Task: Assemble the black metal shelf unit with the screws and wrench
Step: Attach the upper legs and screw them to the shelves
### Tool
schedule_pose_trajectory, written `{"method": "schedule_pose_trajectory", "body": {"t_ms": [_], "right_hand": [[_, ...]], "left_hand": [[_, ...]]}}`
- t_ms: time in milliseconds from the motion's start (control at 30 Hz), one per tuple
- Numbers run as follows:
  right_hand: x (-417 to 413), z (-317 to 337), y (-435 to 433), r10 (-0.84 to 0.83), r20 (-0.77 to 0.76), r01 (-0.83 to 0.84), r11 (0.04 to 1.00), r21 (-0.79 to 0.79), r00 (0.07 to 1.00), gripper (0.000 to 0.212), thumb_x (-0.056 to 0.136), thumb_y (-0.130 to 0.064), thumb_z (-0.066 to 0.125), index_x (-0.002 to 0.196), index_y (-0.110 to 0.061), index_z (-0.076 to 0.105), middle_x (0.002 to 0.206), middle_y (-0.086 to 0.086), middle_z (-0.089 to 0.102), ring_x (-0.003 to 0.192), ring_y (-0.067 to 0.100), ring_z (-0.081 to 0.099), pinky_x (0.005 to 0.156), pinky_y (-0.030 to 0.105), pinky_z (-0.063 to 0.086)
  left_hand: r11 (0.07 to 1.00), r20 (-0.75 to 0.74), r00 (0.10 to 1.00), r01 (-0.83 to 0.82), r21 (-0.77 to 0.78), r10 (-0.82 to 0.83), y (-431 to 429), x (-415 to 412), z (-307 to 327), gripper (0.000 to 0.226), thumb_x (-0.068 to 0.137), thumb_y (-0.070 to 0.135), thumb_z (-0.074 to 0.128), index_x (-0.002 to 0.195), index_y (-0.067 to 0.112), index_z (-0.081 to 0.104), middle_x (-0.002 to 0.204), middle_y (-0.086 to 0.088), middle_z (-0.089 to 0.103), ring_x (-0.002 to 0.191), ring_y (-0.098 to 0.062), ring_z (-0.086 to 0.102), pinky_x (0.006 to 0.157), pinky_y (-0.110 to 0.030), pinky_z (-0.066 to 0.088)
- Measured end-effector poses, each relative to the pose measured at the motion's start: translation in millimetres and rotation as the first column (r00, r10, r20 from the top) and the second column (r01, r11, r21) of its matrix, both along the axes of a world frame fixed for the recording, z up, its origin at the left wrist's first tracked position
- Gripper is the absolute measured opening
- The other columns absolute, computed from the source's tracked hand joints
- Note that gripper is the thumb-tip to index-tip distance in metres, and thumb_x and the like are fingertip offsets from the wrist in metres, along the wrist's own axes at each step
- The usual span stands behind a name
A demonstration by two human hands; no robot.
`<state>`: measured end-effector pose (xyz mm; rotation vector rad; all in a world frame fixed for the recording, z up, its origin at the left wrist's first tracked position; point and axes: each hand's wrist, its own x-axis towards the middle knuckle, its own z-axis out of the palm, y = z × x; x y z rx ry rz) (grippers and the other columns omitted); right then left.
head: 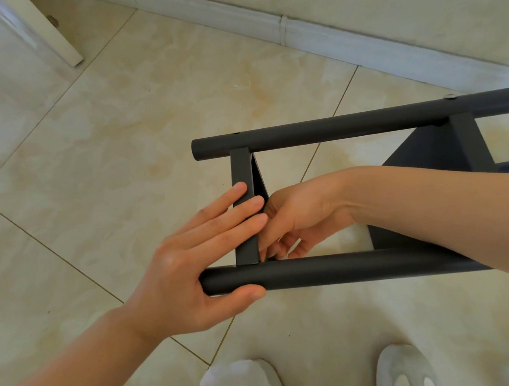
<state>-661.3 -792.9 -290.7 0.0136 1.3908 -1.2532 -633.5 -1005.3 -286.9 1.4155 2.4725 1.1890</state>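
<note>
We see a floor (pixel 119 143) of glossy beige tiles with thin grout lines, meeting a pale baseboard (pixel 326 38) at the wall. A white furniture leg (pixel 58 40) stands on it far left, and two white shoes (pixel 245 384) nearest us. Whether the black shelf frame (pixel 346 268) touches the tiles, we cannot tell.

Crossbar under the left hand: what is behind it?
The right hand sits there, fingers curled beside the near tube. Whether it grips anything is hidden by the hand itself.
</note>
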Motion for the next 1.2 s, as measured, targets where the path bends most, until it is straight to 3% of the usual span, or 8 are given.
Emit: {"method": "schedule_pose_trajectory", "body": {"t_ms": [133, 300, 400, 533, 800, 933, 1200], "right_hand": [[0.2, 0.0, 0.8, -0.058, 0.015, 0.059, 0.997, -0.053, 0.998, 0.006, 0.091, -0.006, 0.065, 0.086, -0.010, 0.068, 0.080, 0.004, 0.058, 0.077, 0.015, 0.052, 0.081, 0.030, 0.047], [1.1, 0.7, -1.6, -0.026, 0.014, 0.026, 0.999, -0.038, 1.000, 0.006, 0.093, -0.007, 0.062, 0.094, -0.006, 0.068, 0.088, 0.010, 0.056, 0.084, 0.020, 0.049, 0.081, 0.029, 0.046], [1.3, 1.4, -4.9, 0.001, 0.003, -0.001, 1.000, -0.015, 1.000, 0.009, 0.094, -0.009, 0.061, 0.100, -0.004, 0.065, 0.085, 0.010, 0.054, 0.077, 0.017, 0.048, 0.080, 0.030, 0.043], [0.2, 3.3, 1.0, -0.004, -0.038, 0.003, 1.000, -0.022, 0.999, 0.012, 0.092, -0.010, 0.064, 0.083, -0.012, 0.071, 0.078, 0.003, 0.057, 0.075, 0.014, 0.050, 0.078, 0.029, 0.045], [-1.4, 0.6, 0.6, 0.049, -0.014, -0.049, 0.998, -0.026, 0.999, 0.016, 0.093, -0.015, 0.065, 0.079, -0.016, 0.072, 0.070, -0.001, 0.051, 0.070, 0.012, 0.046, 0.077, 0.028, 0.044], [-1.4, -0.3, 0.3, 0.027, -0.004, -0.027, 1.000, -0.010, 1.000, 0.008, 0.092, -0.016, 0.066, 0.088, -0.012, 0.072, 0.076, 0.001, 0.056, 0.081, 0.018, 0.048, 0.080, 0.030, 0.046], [-2.8, 0.8, 1.4, 0.026, -0.001, -0.026, 0.998, -0.049, 1.000, 0.014, 0.091, -0.010, 0.065, 0.079, -0.015, 0.071, 0.079, 0.002, 0.056, 0.078, 0.014, 0.048, 0.082, 0.031, 0.043]], "left_hand": [[1.000, -0.001, 1.000, -0.001, 0.009, 0.001, -0.5, 0.3, -1.2, 0.064, 0.095, 0.047, 0.062, 0.131, -0.005, 0.054, 0.143, -0.015, 0.053, 0.146, -0.034, 0.039, 0.117, -0.042, 0.038], [1.000, -0.006, 1.000, 0.002, 0.009, -0.001, -0.1, -0.7, -1.2, 0.064, 0.094, 0.047, 0.064, 0.131, -0.005, 0.054, 0.143, -0.015, 0.053, 0.146, -0.033, 0.039, 0.117, -0.041, 0.038], [1.000, -0.005, 1.000, -0.002, 0.007, 0.002, 0.0, -0.8, -1.0, 0.064, 0.093, 0.047, 0.064, 0.131, -0.004, 0.055, 0.143, -0.015, 0.054, 0.146, -0.033, 0.040, 0.117, -0.040, 0.038], [1.000, -0.005, 1.000, -0.007, 0.012, 0.007, -0.9, -0.3, -1.6, 0.065, 0.094, 0.048, 0.064, 0.130, -0.005, 0.055, 0.143, -0.015, 0.054, 0.145, -0.033, 0.040, 0.116, -0.040, 0.038], [1.000, -0.006, 1.000, -0.006, 0.010, 0.006, -0.6, 0.0, -1.5, 0.064, 0.094, 0.048, 0.064, 0.130, -0.004, 0.055, 0.143, -0.015, 0.054, 0.146, -0.033, 0.039, 0.116, -0.041, 0.038], [1.000, -0.007, 1.000, -0.005, 0.005, 0.005, -0.8, 0.2, -1.4, 0.064, 0.094, 0.048, 0.063, 0.130, -0.004, 0.055, 0.143, -0.015, 0.054, 0.146, -0.033, 0.039, 0.117, -0.040, 0.038], [1.000, -0.007, 1.000, -0.009, 0.004, 0.009, -0.9, 0.8, -1.0, 0.065, 0.094, 0.048, 0.063, 0.130, -0.005, 0.055, 0.142, -0.016, 0.054, 0.146, -0.034, 0.039, 0.116, -0.041, 0.039]]}}
